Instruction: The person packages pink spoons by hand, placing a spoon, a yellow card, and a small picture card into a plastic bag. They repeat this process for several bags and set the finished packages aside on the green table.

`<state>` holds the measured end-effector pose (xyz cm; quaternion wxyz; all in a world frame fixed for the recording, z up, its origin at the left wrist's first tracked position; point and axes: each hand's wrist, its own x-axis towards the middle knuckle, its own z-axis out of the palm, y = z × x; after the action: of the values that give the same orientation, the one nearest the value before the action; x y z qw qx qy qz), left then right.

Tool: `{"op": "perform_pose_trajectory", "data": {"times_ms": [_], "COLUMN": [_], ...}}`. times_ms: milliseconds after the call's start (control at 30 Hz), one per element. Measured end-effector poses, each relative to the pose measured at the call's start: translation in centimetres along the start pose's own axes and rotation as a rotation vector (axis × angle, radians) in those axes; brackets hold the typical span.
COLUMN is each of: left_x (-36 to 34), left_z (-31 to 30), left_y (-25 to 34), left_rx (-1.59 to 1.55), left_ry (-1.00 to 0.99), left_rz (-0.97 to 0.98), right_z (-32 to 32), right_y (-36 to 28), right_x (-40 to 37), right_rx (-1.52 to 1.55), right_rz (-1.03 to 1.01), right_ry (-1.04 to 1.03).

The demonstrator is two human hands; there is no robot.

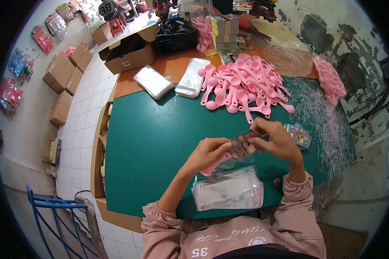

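My left hand (205,154) pinches the left end of a small printed card (242,149), fingers closed. A pink measuring spoon (214,165) shows just below the card, under my left fingers. At the card's right end, my right hand (278,140) is closed on it with thumb and fingers. Clear plastic shows under the card. Close below both hands lies a stack of clear plastic bags (227,192). Beside my right wrist is a pile of similar printed cards (299,136).
A heap of pink measuring spoons (246,82) covers the far side of the green table (147,142). Two packs of clear bags (153,82) lie left of it, near an open cardboard box (127,56). Bundled cards (224,32) stand behind. Shredded clear plastic (322,112) hangs over the right edge.
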<state>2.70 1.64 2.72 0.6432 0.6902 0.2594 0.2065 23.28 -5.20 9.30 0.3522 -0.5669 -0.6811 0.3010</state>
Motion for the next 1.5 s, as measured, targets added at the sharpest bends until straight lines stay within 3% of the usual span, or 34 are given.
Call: {"op": "perform_pose_trajectory", "data": {"times_ms": [67, 200, 267, 367, 500, 600, 700, 800, 867, 1000, 1067, 1167, 1233, 1333, 1433, 1500], "left_x": [0.0, -0.1, 0.0, 0.3, 0.2, 0.4, 0.2, 0.2, 0.2, 0.5, 0.3, 0.1, 0.0, 0.0, -0.3, -0.4], "left_z": [0.3, -0.5, -0.4, -0.2, -0.7, -0.4, -0.1, -0.5, -0.8, -0.4, -0.3, -0.5, -0.4, 0.1, 0.2, 0.0], "left_y": [-0.2, 0.1, -0.2, -1.2, -0.5, -0.7, 0.1, -0.2, -0.2, -0.6, -0.1, 0.5, 0.3, 0.1, 0.7, -0.4], "left_rx": [-0.023, 0.087, 0.034, -0.016, 0.110, -0.108, -0.019, 0.074, 0.104, 0.056, 0.110, 0.171, 0.176, 0.135, 0.332, 0.350], "left_ry": [0.004, -0.037, -0.060, -0.077, -0.099, -0.145, -0.149, -0.108, -0.097, -0.047, -0.032, -0.034, -0.050, 0.019, -0.005, 0.039], "left_rz": [0.018, -0.054, -0.062, -0.023, -0.038, -0.005, 0.045, 0.045, 0.025, 0.068, 0.070, 0.026, -0.022, 0.056, -0.076, 0.023], "right_z": [0.0, 0.2, 0.3, 0.1, -0.4, 0.6, 1.1, 0.1, -0.5, 0.5, 1.6, 2.5, 2.1, 2.5, 2.7, 2.7], "right_y": [-0.2, 0.7, 0.7, 0.2, 0.1, 0.3, 0.6, 1.2, 1.4, 1.4, 1.1, 1.7, 1.3, 2.0, 2.5, 2.8], "right_x": [0.2, 0.1, 0.1, 0.2, 0.3, 0.4, 0.5, 0.6, 0.5, 0.6, 0.7, 0.9, 1.0, 0.9, 1.0, 1.1], "right_rx": [0.058, 0.215, 0.041, 0.094, 0.032, -0.007, -0.005, -0.031, 0.257, 0.202, 0.026, -0.008, 0.051, 0.086, 0.057, 0.048], "right_rz": [0.099, 0.104, 0.008, 0.069, 0.034, -0.078, -0.043, -0.092, 0.094, 0.065, -0.006, -0.018, -0.027, -0.049, -0.031, 0.006], "right_ry": [-0.157, -0.065, -0.150, -0.182, -0.066, -0.145, -0.264, -0.318, -0.156, -0.228, -0.290, -0.208, -0.203, -0.254, -0.335, -0.355]}}
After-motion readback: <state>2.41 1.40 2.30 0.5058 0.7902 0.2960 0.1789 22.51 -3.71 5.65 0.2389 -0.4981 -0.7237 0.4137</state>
